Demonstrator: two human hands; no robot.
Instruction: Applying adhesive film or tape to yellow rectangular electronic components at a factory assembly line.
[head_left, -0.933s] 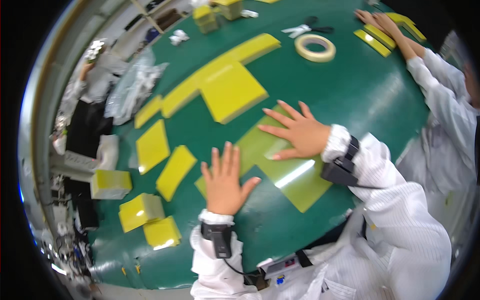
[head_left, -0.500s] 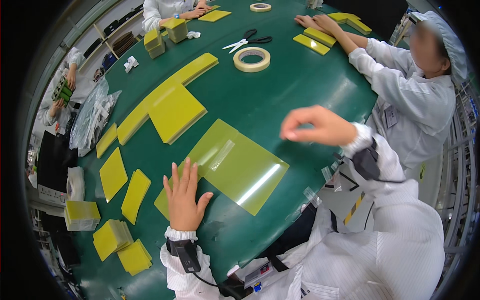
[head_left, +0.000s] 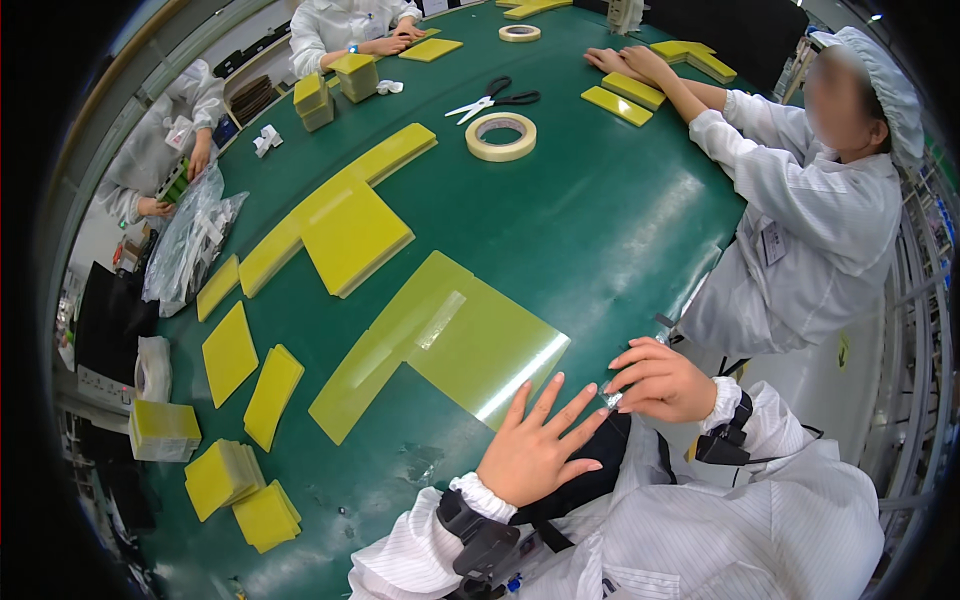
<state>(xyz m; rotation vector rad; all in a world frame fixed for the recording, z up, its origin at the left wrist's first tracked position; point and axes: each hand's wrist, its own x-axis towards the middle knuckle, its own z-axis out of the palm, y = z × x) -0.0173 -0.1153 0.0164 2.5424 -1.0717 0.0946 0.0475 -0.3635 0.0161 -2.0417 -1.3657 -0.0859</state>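
A thin, translucent yellow-green rectangular sheet [head_left: 495,345] lies flat on the green table, meeting a longer narrow sheet [head_left: 350,385] along one edge. Across their join runs a strip of clear tape [head_left: 440,320]. My left hand [head_left: 535,445] is open, fingers spread, beside the rectangle's near corner. At the table's near edge, the fingertips and thumb of my right hand [head_left: 665,385] close on a small strip of clear tape [head_left: 611,398]; part of it is hidden by the fingers.
Stacked yellow sheets [head_left: 355,235] lie beyond the joined pair, with smaller stacks [head_left: 225,475] at left. Farther off are a masking tape roll [head_left: 500,137] and black-handled scissors [head_left: 500,100]. A co-worker [head_left: 820,200] sits at right; others work across the table.
My left hand has left the narrow sheet and moved right, toward the near edge. My right hand has come down from above the table to the tape at the edge.
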